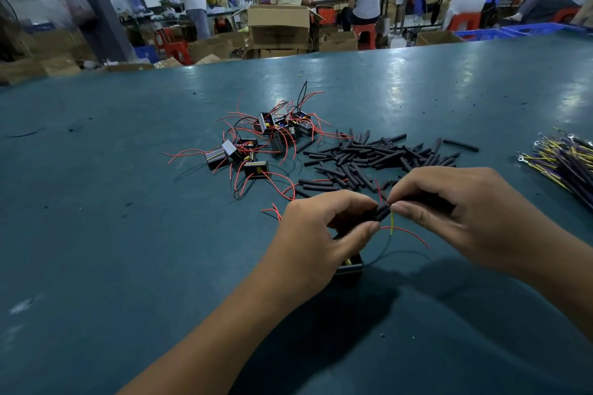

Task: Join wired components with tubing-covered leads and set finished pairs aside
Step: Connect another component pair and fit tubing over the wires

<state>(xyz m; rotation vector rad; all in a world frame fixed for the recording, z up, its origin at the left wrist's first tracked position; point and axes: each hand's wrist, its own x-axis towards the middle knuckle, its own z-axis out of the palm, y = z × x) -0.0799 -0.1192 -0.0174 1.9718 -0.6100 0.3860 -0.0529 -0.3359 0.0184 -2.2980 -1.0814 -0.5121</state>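
My left hand [316, 234] pinches a short black tube [382, 212] between thumb and fingers; a small black boxed component [349, 268] sits under its palm on the table. My right hand [462, 218] pinches the other end of the tubing, where a yellow lead [391, 224] and a thin red wire [409, 232] stick out below. A pile of loose black tubing pieces [378, 157] lies just beyond my hands. Several black components with red and black wires [263, 141] are scattered left of that pile.
A bundle of yellow and dark leads with ring terminals [564, 160] lies at the right edge of the teal table [128, 234]. Beyond the table's far edge stand cardboard boxes [278, 26], red stools and several seated people at other benches.
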